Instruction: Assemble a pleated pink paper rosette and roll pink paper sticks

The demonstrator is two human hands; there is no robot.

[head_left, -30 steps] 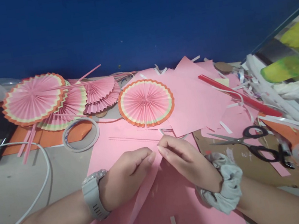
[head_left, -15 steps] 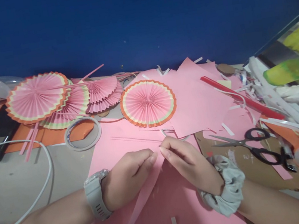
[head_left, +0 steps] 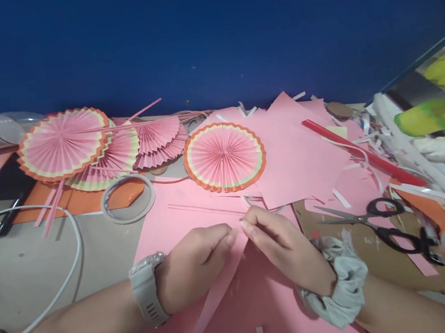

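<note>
My left hand (head_left: 203, 257), with a grey watch (head_left: 149, 290) at the wrist, is closed with its thumb against the curled fingers on a piece of pink paper (head_left: 223, 287). Close beside it, my right hand (head_left: 279, 242) pinches the same paper's upper end between thumb and fingertips. A pale green scrunchie (head_left: 340, 283) circles the right wrist. From the hands the paper slants down to the left above larger pink sheets. Ahead of my fingers lies a pleated paper rosette (head_left: 224, 156) in pink, yellow and orange.
At the left are more rosettes (head_left: 62, 144), a tape roll (head_left: 106, 207), a white cable (head_left: 78, 251), a black phone-like slab (head_left: 2, 190) and a bottle (head_left: 16, 129). Black-handled scissors (head_left: 390, 238) lie right on cardboard (head_left: 347, 259), near a red strip (head_left: 364, 152) and paper scraps. A blue wall (head_left: 201, 34) stands behind.
The whole view has shifted slightly, so things sit a little further right and lower. Both hands keep their grip on the pink paper, with hardly any other movement.
</note>
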